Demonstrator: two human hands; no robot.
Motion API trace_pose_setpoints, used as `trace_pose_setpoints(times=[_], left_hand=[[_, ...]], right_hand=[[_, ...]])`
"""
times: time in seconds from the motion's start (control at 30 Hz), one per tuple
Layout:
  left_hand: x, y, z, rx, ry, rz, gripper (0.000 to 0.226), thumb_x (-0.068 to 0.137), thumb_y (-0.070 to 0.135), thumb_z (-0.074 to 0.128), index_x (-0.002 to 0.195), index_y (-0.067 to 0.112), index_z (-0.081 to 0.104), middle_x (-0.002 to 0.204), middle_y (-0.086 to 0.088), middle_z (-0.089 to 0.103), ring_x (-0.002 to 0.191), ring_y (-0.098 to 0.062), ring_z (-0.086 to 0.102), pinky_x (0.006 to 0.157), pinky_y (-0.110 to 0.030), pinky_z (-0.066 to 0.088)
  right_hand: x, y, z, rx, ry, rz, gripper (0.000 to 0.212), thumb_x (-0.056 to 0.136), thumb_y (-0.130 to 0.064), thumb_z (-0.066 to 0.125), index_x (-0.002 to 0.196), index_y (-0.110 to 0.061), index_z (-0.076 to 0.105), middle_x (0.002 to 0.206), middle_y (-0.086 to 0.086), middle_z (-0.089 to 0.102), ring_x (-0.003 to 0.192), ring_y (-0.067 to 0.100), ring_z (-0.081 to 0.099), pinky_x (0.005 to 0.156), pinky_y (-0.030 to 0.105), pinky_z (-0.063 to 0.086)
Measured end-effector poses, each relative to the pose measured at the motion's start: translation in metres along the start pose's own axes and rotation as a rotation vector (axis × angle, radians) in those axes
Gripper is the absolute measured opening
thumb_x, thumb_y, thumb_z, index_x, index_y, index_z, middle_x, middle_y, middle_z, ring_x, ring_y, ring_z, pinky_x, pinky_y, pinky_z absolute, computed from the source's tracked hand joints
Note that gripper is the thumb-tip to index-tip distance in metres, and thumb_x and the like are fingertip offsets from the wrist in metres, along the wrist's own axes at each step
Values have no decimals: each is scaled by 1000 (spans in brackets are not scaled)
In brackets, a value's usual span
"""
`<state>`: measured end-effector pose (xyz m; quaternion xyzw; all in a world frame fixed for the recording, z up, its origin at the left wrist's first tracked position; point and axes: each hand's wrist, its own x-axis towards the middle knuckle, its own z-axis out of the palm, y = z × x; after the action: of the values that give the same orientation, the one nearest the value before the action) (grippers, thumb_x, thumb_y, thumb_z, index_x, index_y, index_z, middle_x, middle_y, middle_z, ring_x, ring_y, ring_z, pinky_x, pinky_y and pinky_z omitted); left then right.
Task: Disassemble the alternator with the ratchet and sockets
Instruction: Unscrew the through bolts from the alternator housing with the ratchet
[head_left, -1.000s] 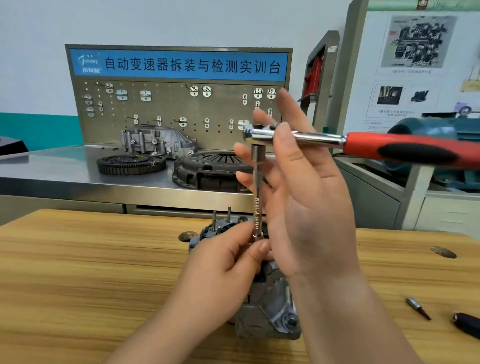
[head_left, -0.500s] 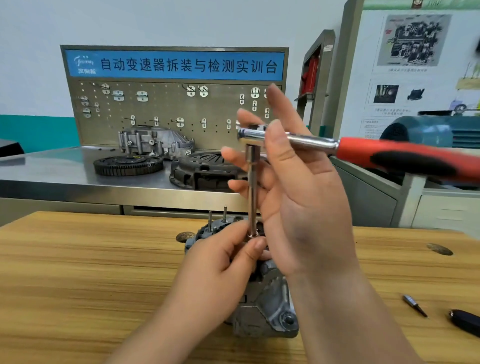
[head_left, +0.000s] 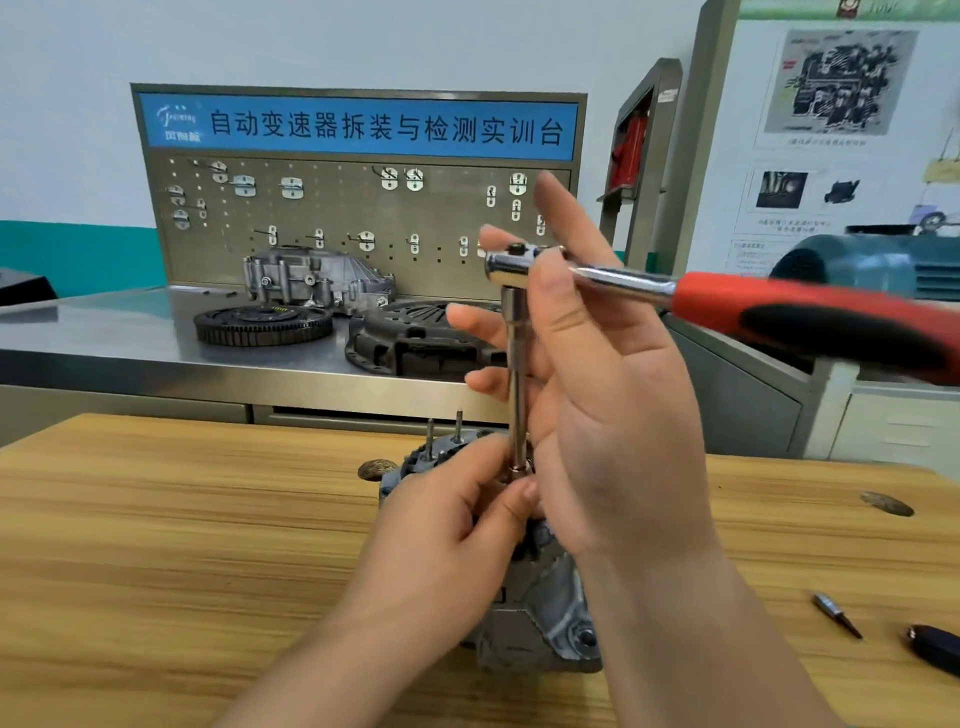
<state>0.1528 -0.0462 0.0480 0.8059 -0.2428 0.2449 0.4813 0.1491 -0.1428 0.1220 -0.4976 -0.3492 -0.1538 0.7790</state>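
The right hand (head_left: 613, 415) stands upright, thumb and fingers clamped on the chrome ratchet (head_left: 623, 283) near its head. The left hand (head_left: 447, 540) pinches the foot of the long steel socket (head_left: 517, 384), upright atop the gray cast alternator (head_left: 545, 613), mid wooden table (head_left: 156, 545). Bare wood lies to the left.

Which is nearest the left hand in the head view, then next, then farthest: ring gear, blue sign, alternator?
1. alternator, beneath the left hand.
2. ring gear, left on the steel bench.
3. blue sign, atop the rear pegboard.
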Motion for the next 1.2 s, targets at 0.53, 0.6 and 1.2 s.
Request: trace_pose_setpoints(times=[0.53,0.6,1.2], left_hand=[[1,3,1,-16,2,-47,35,82,44,43,96,22,66,78,16,71,71,-3,64,64,-33,49],[1,2,0,-20,-5,-52,36,82,45,43,93,18,66,76,11,71,70,-3,64,66,-35,49],[-1,1,2,-9,-16,4,23,82,45,43,83,26,56,69,0,63,63,-18,56,61,-48,48]], right_hand=[[-4,2,-2,-61,92,-77,29,86,-25,58,113,-32,66,115,-8,69,92,10,66,64,20,51],[-4,1,-2,-35,71,-56,29,86,-25,58,113,-33,65,121,-6,67,93,10,68,64,20,52],[-5,4,0,111,39,40,31,81,-43,56,105,-27,69,107,1,73,78,19,70,67,25,53]])
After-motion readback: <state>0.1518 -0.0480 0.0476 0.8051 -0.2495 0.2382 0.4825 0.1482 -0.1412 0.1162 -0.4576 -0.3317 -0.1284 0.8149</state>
